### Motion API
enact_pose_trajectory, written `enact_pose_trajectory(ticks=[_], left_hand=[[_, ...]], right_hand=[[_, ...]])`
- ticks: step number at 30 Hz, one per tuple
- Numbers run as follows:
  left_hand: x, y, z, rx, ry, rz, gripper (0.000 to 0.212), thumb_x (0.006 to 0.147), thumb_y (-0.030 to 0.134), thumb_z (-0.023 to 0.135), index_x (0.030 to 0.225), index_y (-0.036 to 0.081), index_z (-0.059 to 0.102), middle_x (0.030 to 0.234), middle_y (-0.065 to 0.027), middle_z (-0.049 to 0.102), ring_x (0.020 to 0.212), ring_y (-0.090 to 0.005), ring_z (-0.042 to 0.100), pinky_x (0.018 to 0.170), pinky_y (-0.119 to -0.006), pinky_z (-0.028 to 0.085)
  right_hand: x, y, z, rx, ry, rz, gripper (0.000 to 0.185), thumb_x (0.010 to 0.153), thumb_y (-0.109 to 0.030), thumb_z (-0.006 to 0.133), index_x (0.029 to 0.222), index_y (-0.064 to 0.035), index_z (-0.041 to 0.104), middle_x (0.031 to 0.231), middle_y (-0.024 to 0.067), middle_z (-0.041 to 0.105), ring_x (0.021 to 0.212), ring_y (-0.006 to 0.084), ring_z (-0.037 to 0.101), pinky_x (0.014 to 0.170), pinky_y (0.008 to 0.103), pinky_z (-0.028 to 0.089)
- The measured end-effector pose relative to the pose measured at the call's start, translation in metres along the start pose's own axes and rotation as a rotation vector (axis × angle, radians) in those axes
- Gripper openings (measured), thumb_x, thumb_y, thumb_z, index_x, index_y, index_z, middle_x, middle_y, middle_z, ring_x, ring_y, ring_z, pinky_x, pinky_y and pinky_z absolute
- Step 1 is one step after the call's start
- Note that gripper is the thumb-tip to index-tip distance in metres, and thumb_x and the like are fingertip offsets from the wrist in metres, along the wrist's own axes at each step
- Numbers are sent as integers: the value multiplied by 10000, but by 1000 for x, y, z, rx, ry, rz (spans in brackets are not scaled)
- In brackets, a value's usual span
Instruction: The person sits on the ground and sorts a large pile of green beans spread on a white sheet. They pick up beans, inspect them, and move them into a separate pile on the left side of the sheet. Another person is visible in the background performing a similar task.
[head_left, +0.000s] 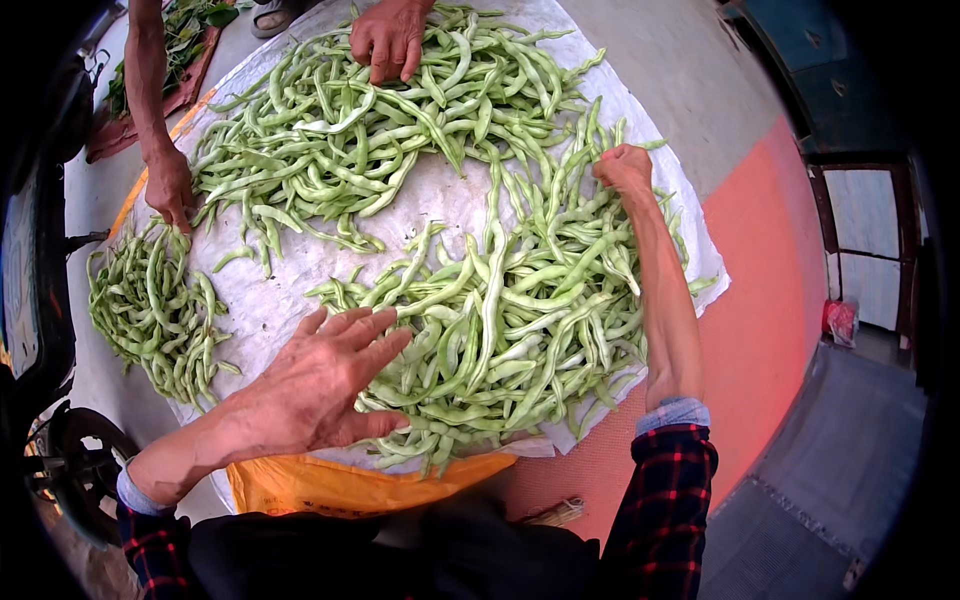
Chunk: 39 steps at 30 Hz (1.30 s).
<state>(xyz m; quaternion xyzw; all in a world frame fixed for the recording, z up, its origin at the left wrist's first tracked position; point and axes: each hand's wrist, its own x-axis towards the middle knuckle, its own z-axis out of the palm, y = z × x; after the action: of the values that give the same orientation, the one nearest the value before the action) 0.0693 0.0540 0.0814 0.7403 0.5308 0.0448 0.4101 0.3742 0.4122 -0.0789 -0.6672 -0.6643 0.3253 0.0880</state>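
My left hand (322, 382) is spread palm down, fingers apart, over the left edge of the near pile of green beans (517, 330); whether its fingertips touch the pods is unclear. At the pile's far right side, my right hand (627, 169) is closed in a fist, and the tip of a green bean (654, 143) sticks out beside its knuckles. Long, pale green pods lie tangled on a white woven sheet (442, 193). A second, larger heap of beans (315, 142) spreads beyond, joined to the near pile on the right.
Opposite, another person's hand (390, 41) touches the far heap; their other hand (169, 187) reaches toward a small heap of beans (154, 315). A wheel (86, 465) stands at left. Orange sacking (360, 484) lies before me, red matting (765, 217) to the right.
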Motion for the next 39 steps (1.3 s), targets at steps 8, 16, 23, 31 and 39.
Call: enact_pose_trajectory(ticks=[8, 16, 23, 31, 39], left_hand=[[41, -22, -7, -1399, 181, -141, 613, 944, 264, 625, 1429, -28, 388, 1315, -185, 568, 1197, -258, 573, 1033, -376, 452], [67, -34, 2, -1383, 409, -241, 584, 929, 145, 644, 1419, -37, 383, 1169, -151, 652, 1032, -251, 662, 909, -356, 547], [6, -80, -1, -1328, 619, -447, 291, 880, 78, 668, 1151, -8, 603, 934, -92, 690, 770, -156, 675, 708, -275, 547], [-194, -288, -5, 15, 1297, -723, 341, 881, 150, 674, 1174, -22, 632, 836, -25, 615, 728, -125, 582, 670, -258, 463], [-228, -306, -7, 459, 841, -1264, 412, 849, 272, 646, 1169, 12, 640, 989, -188, 641, 901, -339, 619, 806, -424, 480]], right_hand=[[-145, -99, -13, 947, -530, -298, 305, 714, 20, 759, 978, 17, 607, 881, 75, 658, 725, 144, 652, 633, 248, 521], [-204, -136, 58, 907, -656, -317, 179, 788, 31, 712, 946, 47, 628, 876, 98, 676, 726, 116, 661, 619, 235, 562], [-215, -155, 60, 492, -602, -547, 267, 843, -115, 721, 1091, -20, 695, 907, 49, 718, 742, 83, 645, 659, 245, 533], [-55, -41, -24, -7, 116, -240, 572, 766, -301, 758, 1211, 27, 613, 1152, 222, 653, 1073, 322, 632, 936, 410, 490], [9, 17, -13, -511, -144, 104, 961, 625, -499, 825, 1364, -20, 440, 1360, 188, 508, 1286, 393, 466, 1029, 611, 308]])
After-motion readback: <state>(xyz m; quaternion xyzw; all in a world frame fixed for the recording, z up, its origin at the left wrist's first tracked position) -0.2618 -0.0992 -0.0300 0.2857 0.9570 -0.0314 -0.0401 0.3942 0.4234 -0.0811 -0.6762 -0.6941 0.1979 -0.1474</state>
